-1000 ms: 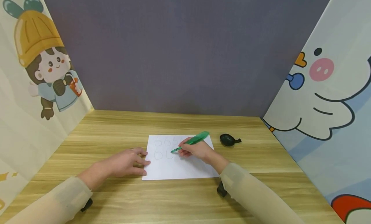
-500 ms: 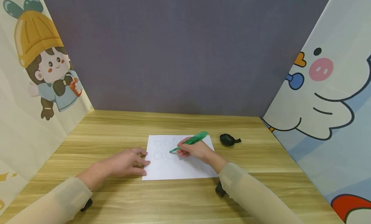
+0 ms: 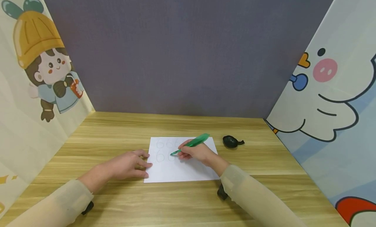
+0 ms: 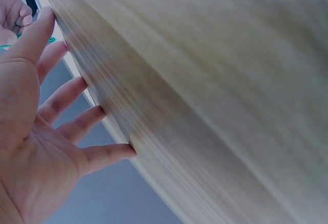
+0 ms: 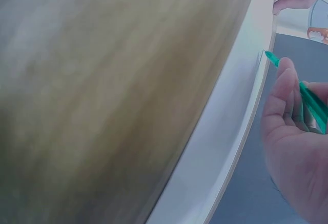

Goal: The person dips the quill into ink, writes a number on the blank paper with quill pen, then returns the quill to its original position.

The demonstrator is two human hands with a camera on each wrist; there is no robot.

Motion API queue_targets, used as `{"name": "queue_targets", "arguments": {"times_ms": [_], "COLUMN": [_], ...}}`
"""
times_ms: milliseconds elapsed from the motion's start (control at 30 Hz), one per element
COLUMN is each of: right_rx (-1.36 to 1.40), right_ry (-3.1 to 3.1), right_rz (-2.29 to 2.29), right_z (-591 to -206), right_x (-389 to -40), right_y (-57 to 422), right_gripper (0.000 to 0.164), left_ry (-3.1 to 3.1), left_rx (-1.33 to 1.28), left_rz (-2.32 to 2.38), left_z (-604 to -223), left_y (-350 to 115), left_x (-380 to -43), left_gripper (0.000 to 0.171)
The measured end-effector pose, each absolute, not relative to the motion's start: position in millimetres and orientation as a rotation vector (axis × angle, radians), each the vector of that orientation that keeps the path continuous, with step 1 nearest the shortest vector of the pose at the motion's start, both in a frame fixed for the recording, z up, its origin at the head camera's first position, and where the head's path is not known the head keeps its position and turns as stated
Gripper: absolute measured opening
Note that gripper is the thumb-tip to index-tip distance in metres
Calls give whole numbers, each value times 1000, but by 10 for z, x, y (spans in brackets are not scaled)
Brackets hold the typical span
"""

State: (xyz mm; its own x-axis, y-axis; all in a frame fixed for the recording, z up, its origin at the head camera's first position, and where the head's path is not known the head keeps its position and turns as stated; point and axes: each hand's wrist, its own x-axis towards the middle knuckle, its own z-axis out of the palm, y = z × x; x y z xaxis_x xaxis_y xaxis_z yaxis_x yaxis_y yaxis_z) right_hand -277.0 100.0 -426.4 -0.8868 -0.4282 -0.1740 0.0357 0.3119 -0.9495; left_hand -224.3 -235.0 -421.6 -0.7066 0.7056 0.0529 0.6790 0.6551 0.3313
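The person's bare left hand has its fingers spread and released, fingertips at the left edge of a rectangular white paper sheet, flat on the pale yellowish wood-grain worktop. To the right, the bare right hand grasps a green feather-shaped pen, tip at faint rounded figures. Farther right, beside the sheet, lies a glossy black rounded object.
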Motion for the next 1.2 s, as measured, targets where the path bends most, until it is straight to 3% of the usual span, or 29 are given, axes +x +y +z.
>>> {"name": "queue_targets", "arguments": {"times_ms": [767, 1200], "right_rx": [-361, -358], "right_ry": [2170, 2193], "right_rz": [-1586, -1627], "right_z": [-4269, -4242], "right_x": [-2763, -2761], "right_y": [961, 1100], "right_gripper": [23, 29], "left_ry": [2777, 2771], "left_rx": [1167, 1132], "left_rz": [504, 507], "left_z": [-4201, -4228], "left_y": [-2355, -2350], "left_x": [-2231, -2253], "left_gripper": [50, 49]}}
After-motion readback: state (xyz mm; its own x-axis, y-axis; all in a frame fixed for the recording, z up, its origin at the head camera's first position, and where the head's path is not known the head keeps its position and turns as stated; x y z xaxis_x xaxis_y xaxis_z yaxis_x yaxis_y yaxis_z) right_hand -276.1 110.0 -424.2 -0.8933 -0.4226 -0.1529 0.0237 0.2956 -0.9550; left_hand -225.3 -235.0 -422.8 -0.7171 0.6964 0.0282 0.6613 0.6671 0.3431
